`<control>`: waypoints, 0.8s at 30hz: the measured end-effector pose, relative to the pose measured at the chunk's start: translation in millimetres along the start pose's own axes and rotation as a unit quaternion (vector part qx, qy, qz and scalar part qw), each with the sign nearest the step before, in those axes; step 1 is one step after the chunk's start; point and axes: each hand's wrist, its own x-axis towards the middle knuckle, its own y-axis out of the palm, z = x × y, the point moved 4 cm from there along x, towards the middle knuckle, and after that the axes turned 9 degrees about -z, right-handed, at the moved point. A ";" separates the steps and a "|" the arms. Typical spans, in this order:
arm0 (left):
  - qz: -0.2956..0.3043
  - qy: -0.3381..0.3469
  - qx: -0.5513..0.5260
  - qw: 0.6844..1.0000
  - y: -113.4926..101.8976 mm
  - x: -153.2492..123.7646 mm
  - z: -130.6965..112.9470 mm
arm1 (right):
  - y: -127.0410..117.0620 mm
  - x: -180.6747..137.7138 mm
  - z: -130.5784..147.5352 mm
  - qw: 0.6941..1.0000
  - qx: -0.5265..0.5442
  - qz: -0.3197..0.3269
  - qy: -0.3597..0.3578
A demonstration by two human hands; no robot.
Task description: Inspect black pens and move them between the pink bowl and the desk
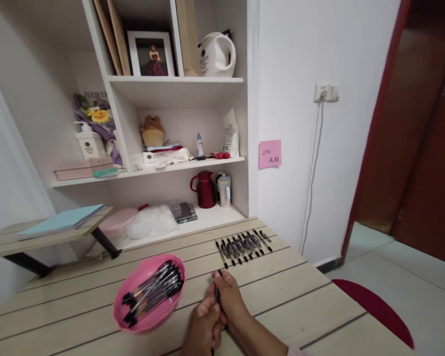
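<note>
My left hand (204, 322) and my right hand (230, 297) are together above the table's front part, both closed around one pen. That pen (217, 292) is black and points away from me, its upper end showing past my right fingers; its middle is partly hidden by my fingers. To the left of my hands stands a pink bowl (119, 301) with scalloped edges, holding a loose pile of black-capped clear pens (159, 291). Beyond my right hand, several pens (244, 247) lie side by side in a slanted row near the table's far right edge.
A slatted wooden table (282, 291) fills the foreground. On its left is a raised stand (89, 222) with blue paper (63, 221). White shelves (178, 89) behind hold a red jug (205, 190), a cup (224, 190) and a plastic bag (152, 222). A red round seat (374, 306) is at right.
</note>
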 end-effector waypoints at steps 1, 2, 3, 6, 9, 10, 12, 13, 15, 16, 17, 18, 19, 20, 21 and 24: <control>0.008 -0.017 0.002 1.000 -0.2 -1.1 -0.4 | -1.2 2.4 -0.8 1.000 0.003 -0.002 -0.002; 0.016 -0.031 0.002 0.999 -0.4 -2.0 -1.0 | -2.3 4.9 -1.9 1.000 0.009 -0.001 0.001; 0.026 -0.042 0.000 0.999 -0.5 -2.7 -1.4 | -3.2 7.5 -2.8 1.000 0.016 0.004 0.007; 0.062 -0.054 -0.002 0.997 0.3 -3.7 -1.8 | -7.1 15.2 -0.6 0.999 0.047 0.019 0.009; 0.087 -0.052 0.002 0.995 1.6 -4.1 -0.2 | -17.8 22.9 10.7 0.992 0.119 -0.008 -0.026; 0.083 -0.051 0.001 0.995 1.6 -4.3 0.3 | -22.4 25.3 14.5 0.988 0.150 -0.021 -0.035; 0.062 -0.047 -0.003 0.997 1.1 -4.7 0.7 | -30.4 28.7 19.2 0.979 0.199 -0.039 -0.036; 0.045 -0.044 -0.006 0.998 0.6 -5.1 0.6 | -32.5 29.4 19.6 0.977 0.210 -0.036 -0.026; 0.012 -0.027 -0.010 1.000 -0.8 -5.7 -0.4 | -31.8 27.8 17.3 0.979 0.203 -0.010 0.007; -0.004 -0.013 -0.010 1.000 -1.6 -6.0 -1.1 | -29.2 25.4 15.3 0.982 0.187 0.013 0.024; -0.017 0.000 -0.009 1.000 -2.3 -6.1 -1.7 | -25.7 22.2 13.4 0.985 0.165 0.037 0.034; -0.026 0.011 -0.006 1.000 -2.8 -6.0 -2.0 | -22.2 18.6 11.9 0.988 0.141 0.056 0.037; -0.031 0.020 -0.002 0.999 -3.1 -5.8 -2.0 | -19.1 15.1 10.9 0.990 0.116 0.069 0.033; -0.035 0.026 0.001 0.999 -3.3 -5.5 -1.9 | -16.5 12.0 10.5 0.993 0.092 0.077 0.024; -0.037 0.031 0.005 0.999 -3.3 -5.0 -1.6 | -14.7 9.5 10.5 0.994 0.070 0.079 0.011; -0.045 0.041 0.018 0.998 -3.3 -3.8 -0.9 | -13.8 6.7 11.7 0.997 0.029 0.070 -0.022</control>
